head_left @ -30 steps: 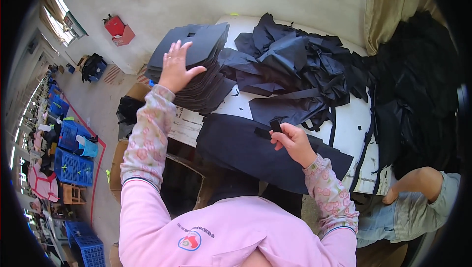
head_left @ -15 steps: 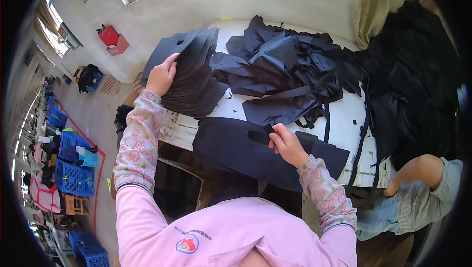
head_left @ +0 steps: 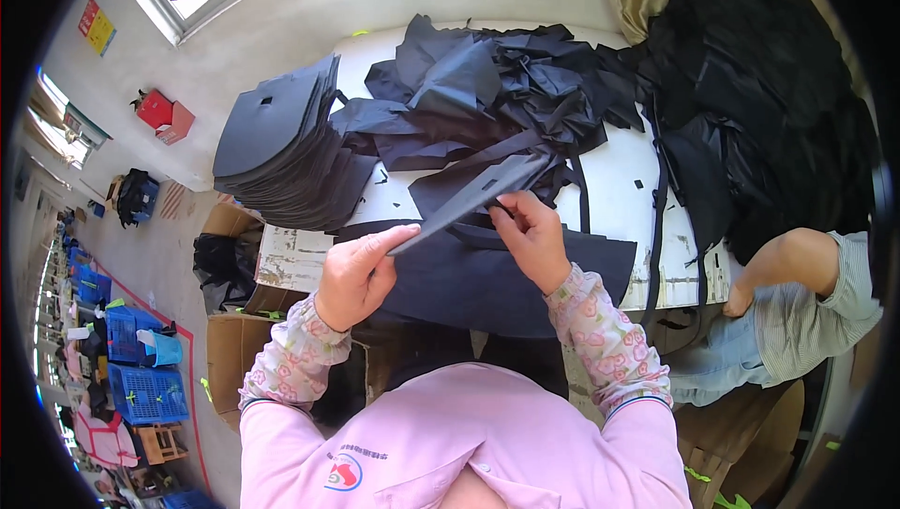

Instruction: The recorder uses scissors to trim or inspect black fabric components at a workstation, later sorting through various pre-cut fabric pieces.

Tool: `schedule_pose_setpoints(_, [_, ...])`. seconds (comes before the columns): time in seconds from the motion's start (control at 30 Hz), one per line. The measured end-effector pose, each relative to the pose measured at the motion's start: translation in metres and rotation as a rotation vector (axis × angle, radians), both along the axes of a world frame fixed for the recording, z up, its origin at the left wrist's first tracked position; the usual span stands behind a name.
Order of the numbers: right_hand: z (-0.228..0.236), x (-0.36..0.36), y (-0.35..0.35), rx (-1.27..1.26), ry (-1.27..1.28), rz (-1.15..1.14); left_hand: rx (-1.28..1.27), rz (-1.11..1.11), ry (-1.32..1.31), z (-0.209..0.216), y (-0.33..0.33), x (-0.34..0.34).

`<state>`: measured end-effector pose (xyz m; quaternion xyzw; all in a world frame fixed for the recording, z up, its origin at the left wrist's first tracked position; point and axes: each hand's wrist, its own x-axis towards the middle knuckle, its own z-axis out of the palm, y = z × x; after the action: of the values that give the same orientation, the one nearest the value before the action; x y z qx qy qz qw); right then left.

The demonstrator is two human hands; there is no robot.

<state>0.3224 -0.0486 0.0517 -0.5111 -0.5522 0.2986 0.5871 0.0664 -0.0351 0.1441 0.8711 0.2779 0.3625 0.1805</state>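
I see both hands raised over the near edge of the white counter [head_left: 619, 181]. My left hand [head_left: 361, 275] pinches the lower end of a dark fabric piece [head_left: 473, 195] between thumb and fingers; my right hand [head_left: 530, 237] grips the same piece further along, fingers curled over its edge. The piece is folded flat and runs slanting up to the right, held clear of the counter. Directly beneath the hands a larger dark fabric panel [head_left: 487, 275] lies flat and overhangs the counter's near edge. To the left a stack of cut dark pieces [head_left: 281, 148] sits fanned on the counter's left end. Behind the held piece a loose heap of black fabric [head_left: 487, 78] covers the counter. At the right, another person's forearm [head_left: 792, 265] in a striped sleeve rests near the counter's corner.
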Motion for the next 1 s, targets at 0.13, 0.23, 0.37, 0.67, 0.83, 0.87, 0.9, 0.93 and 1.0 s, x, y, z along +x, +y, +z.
schedule_pose_setpoints(0.13, [-0.017, 0.013, -0.002, -0.046, 0.081, -0.018, 0.069, -0.145, 0.048, -0.007, 0.004, 0.0])
schedule_pose_setpoints(0.23, [-0.018, 0.016, -0.002, 0.067, 0.055, 0.035, 0.03, -0.243, 0.067, -0.012, 0.003, 0.001])
schedule_pose_setpoints(0.37, [-0.004, 0.02, -0.002, 0.237, -0.155, -0.057, -0.131, -0.471, 0.119, -0.006, 0.007, 0.005])
schedule_pose_setpoints(0.67, [0.013, 0.018, -0.011, -0.418, 0.58, 0.733, -0.044, -0.105, -0.049, -0.053, 0.018, 0.055])
schedule_pose_setpoints(0.83, [0.038, 0.047, -0.018, -0.526, 0.334, 0.879, 0.293, -0.171, 0.063, -0.049, 0.026, 0.076])
schedule_pose_setpoints(0.87, [0.033, 0.051, -0.015, -0.528, 0.336, 0.87, 0.291, -0.179, 0.06, -0.052, 0.026, 0.076])
schedule_pose_setpoints(0.9, [0.024, 0.057, -0.008, -0.504, 0.165, 0.848, 0.132, -0.178, -0.027, -0.054, 0.027, 0.074])
schedule_pose_setpoints(0.93, [0.014, 0.066, -0.003, -0.482, -0.004, 0.814, -0.03, -0.182, -0.116, -0.057, 0.027, 0.071])
schedule_pose_setpoints(1.0, [0.0, 0.084, 0.004, -0.502, -0.078, 0.74, -0.599, -0.07, -0.4, -0.051, 0.024, 0.049])
